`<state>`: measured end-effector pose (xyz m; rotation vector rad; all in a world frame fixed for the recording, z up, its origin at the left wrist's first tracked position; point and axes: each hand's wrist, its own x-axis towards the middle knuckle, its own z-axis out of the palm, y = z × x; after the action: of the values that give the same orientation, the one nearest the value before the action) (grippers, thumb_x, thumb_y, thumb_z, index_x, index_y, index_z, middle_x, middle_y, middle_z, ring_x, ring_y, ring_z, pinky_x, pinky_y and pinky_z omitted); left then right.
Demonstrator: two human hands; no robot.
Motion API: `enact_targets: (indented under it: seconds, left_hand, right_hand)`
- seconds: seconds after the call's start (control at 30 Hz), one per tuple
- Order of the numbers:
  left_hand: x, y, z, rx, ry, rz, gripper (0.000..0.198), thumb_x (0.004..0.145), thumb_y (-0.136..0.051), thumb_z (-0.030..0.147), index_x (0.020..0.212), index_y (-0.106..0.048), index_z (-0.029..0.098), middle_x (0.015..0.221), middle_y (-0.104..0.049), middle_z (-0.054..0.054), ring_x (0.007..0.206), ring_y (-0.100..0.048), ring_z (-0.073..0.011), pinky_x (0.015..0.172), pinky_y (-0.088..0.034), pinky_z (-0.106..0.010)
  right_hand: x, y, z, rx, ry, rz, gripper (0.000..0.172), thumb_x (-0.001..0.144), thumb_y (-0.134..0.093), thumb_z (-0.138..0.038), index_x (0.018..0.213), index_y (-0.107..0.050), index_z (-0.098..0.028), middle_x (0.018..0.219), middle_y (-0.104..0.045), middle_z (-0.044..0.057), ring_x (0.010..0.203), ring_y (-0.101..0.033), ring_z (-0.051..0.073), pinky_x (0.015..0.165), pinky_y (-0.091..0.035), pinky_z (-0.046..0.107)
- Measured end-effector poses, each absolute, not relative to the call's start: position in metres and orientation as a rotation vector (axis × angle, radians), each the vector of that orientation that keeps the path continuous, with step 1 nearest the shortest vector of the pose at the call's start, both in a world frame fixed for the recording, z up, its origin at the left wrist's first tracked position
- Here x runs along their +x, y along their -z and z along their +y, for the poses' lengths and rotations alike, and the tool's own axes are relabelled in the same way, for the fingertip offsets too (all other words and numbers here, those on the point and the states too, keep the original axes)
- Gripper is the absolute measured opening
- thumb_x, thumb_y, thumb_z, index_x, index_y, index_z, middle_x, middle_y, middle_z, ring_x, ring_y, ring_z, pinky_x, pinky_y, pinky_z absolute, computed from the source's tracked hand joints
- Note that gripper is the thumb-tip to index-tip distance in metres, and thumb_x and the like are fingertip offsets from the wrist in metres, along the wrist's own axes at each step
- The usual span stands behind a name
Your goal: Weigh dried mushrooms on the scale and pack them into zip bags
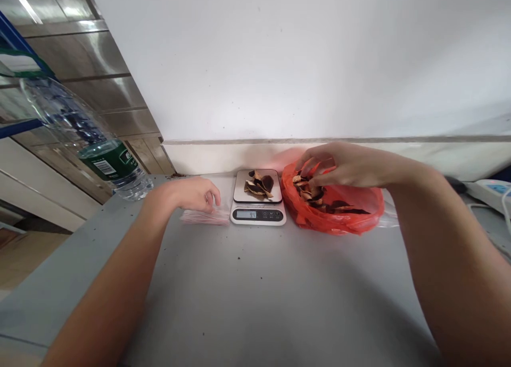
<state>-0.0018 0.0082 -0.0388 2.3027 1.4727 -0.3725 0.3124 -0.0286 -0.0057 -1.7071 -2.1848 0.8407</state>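
A small digital kitchen scale (258, 214) stands at the back of the grey table (255, 282), with a few dried brown peel pieces (258, 184) on its steel platform. Right of it lies an open orange plastic bag (339, 218) holding several more dried pieces. My right hand (339, 165) reaches into the bag's mouth, fingers pinched on dried pieces. My left hand (197, 194) rests left of the scale, fingers curled onto a small clear plastic bag (207, 216) lying flat on the table.
A large clear water bottle (80, 138) with a green label lies tilted at the table's left edge. A white power strip (493, 189) with cables sits at the far right. A white wall rises just behind the scale.
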Motion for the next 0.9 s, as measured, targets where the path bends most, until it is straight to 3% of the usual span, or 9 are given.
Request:
enact_targets:
  seconds: [0.1,0.2,0.4,0.6,0.9]
  left_hand:
    - [0.0,0.036,0.007,2.204,0.466,1.559,0.041,0.074,-0.063,0.031,0.112,-0.079,0.026,0.116,-0.081,-0.007,0.096,-0.075,-0.0291,0.074,-0.054,-0.032]
    - [0.003,0.033,0.004,2.241,0.29,1.547,0.041,0.084,-0.059,0.037,0.119,-0.076,0.025,0.124,-0.079,-0.008,0.104,-0.074,-0.0295,0.08,-0.055,-0.034]
    - [0.028,0.028,-0.012,2.269,-0.341,1.202,0.053,0.093,-0.061,0.057,0.136,-0.07,0.026,0.128,-0.078,-0.006,0.118,-0.072,-0.0272,0.096,-0.056,-0.035]
    - [0.05,0.035,-0.016,2.127,-0.631,1.009,0.032,0.094,-0.066,0.045,0.106,-0.081,0.02,0.106,-0.084,-0.006,0.101,-0.077,-0.0254,0.09,-0.06,-0.035]
    - [0.041,0.042,-0.007,2.064,-0.681,1.159,0.021,0.093,-0.067,0.032,0.097,-0.082,0.017,0.093,-0.083,-0.007,0.088,-0.077,-0.0231,0.086,-0.061,-0.036]
  right_hand:
    - [0.31,0.006,-0.029,-1.401,-0.974,-2.134,0.02,0.078,-0.072,-0.026,0.098,-0.075,-0.022,0.097,-0.078,0.006,0.084,-0.07,0.022,0.077,-0.056,0.036]
    - [0.304,0.014,-0.027,-1.229,-1.007,-2.038,0.02,0.075,-0.079,-0.034,0.09,-0.075,-0.021,0.092,-0.077,0.006,0.082,-0.069,0.021,0.075,-0.054,0.036]
    - [0.273,0.04,-0.02,-1.037,-1.272,-1.609,0.023,0.065,-0.085,-0.021,0.083,-0.07,-0.02,0.083,-0.072,0.002,0.078,-0.07,0.018,0.075,-0.056,0.035]
    - [0.247,0.052,-0.022,-1.019,-1.288,-1.369,0.021,0.065,-0.083,-0.014,0.079,-0.068,-0.019,0.076,-0.07,0.0,0.069,-0.069,0.014,0.067,-0.057,0.029]
    - [0.249,0.047,-0.023,-1.158,-1.23,-1.489,0.011,0.075,-0.078,-0.016,0.081,-0.069,-0.018,0.08,-0.073,0.004,0.075,-0.069,0.017,0.073,-0.058,0.034]
